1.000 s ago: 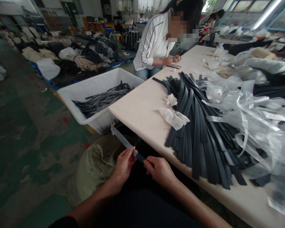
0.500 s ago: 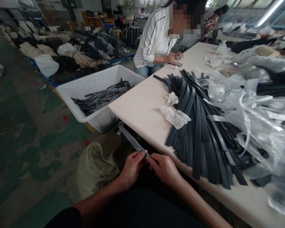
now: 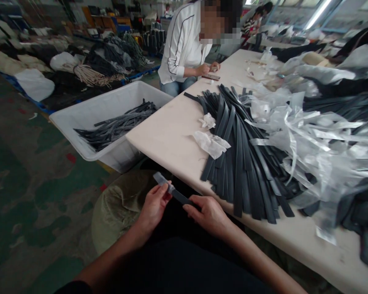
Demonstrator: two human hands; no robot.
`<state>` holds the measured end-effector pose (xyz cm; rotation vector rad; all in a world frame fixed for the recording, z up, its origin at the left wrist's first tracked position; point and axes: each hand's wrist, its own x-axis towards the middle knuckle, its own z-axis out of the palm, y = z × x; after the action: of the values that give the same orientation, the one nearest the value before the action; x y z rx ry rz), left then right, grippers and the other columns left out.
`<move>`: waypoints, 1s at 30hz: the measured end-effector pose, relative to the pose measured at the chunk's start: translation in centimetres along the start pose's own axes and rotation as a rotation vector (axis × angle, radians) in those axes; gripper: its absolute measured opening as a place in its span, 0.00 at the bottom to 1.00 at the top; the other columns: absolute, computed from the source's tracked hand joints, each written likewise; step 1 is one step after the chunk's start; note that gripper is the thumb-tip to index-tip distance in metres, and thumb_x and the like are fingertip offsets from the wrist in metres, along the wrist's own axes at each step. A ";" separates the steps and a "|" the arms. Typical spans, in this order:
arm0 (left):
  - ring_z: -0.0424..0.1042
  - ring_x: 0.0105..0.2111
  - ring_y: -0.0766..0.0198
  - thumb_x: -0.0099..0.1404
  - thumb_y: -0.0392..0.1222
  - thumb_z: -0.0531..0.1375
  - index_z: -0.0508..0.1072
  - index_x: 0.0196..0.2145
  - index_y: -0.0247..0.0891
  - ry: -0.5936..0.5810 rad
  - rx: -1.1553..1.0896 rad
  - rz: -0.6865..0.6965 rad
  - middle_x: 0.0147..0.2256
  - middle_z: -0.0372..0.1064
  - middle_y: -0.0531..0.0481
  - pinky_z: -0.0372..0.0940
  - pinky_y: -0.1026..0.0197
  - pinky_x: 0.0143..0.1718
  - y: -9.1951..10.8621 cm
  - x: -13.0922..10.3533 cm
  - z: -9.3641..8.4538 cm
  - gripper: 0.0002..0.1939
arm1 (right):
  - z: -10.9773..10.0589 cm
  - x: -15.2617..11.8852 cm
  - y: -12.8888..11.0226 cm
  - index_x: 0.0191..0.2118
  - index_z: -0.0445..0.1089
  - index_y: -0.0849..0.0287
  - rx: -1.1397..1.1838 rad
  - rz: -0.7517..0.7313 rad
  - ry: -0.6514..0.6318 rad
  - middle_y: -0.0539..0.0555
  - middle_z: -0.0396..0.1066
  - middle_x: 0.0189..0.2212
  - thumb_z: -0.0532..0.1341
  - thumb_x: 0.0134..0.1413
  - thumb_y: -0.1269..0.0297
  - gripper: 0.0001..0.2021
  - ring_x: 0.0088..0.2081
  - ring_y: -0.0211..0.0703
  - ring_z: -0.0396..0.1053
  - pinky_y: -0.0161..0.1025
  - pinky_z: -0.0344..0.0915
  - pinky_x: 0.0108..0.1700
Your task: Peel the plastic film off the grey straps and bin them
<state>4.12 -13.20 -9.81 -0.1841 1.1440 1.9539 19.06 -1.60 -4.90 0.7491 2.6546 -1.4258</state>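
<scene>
Between my hands, in front of the table's edge, runs a dark flat strap [image 3: 180, 197]. Its far end sits in a clear, crumpled plastic sleeve [image 3: 161, 179]. My left hand [image 3: 155, 206] pinches that sleeve between thumb and fingers, where the strap enters it. My right hand [image 3: 210, 213] grips the strap's near end, its thumb and curled fingers hiding that tip. To the right, a fanned heap of similar dark straps [image 3: 237, 163] lies on the table [image 3: 159, 134].
Crumpled white wrapping [image 3: 211, 143] and loose clear plastic sleeves [image 3: 313, 143] lie on and beside the heap. A white bin [image 3: 70, 122] at the table's left end holds sleeved straps. A greenish sack [image 3: 113, 212] stands by my left arm. A person [image 3: 184, 45] sits across, hands on a phone-like object.
My hands have moved apart, so a bare length of strap shows between them, with less sleeve beyond my left hand. The view has shifted slightly to the right.
</scene>
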 end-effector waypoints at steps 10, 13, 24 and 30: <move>0.76 0.29 0.66 0.43 0.42 0.78 0.81 0.33 0.31 -0.087 0.042 -0.170 0.31 0.78 0.46 0.72 0.67 0.32 -1.6 -1.5 1.0 0.20 | -0.2 0.1 -1.1 0.30 0.73 0.59 -0.100 0.045 0.138 0.49 0.73 0.22 0.58 0.65 0.63 0.12 0.24 0.37 0.69 0.33 0.59 0.29; 0.73 0.25 0.69 0.47 0.37 0.76 0.81 0.32 0.32 -0.003 0.005 -0.137 0.28 0.77 0.50 0.71 0.69 0.27 -0.4 -0.9 1.1 0.14 | -0.6 -0.7 -1.1 0.52 0.71 0.56 -0.051 -0.097 0.147 0.51 0.77 0.34 0.65 0.59 0.64 0.15 0.34 0.42 0.74 0.35 0.65 0.36; 0.77 0.31 0.59 0.48 0.40 0.75 0.81 0.37 0.32 -0.076 0.066 -0.305 0.33 0.79 0.45 0.72 0.63 0.31 -2.6 0.0 -1.1 0.18 | 0.2 -0.4 1.0 0.43 0.73 0.56 -0.326 -0.695 0.363 0.51 0.75 0.34 0.55 0.68 0.65 0.09 0.31 0.40 0.71 0.37 0.66 0.35; 0.79 0.37 0.55 0.54 0.39 0.70 0.81 0.33 0.38 -0.167 -0.005 -0.368 0.37 0.80 0.46 0.74 0.59 0.38 -3.1 1.8 -3.6 0.07 | 0.6 1.9 0.7 0.42 0.72 0.56 -0.284 -0.853 0.382 0.53 0.76 0.46 0.52 0.70 0.63 0.12 0.47 0.41 0.72 0.38 0.66 0.51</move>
<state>4.25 -14.23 -14.83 -0.2135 0.9234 1.6141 17.56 -0.99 -6.25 -0.2175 3.6032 -0.9882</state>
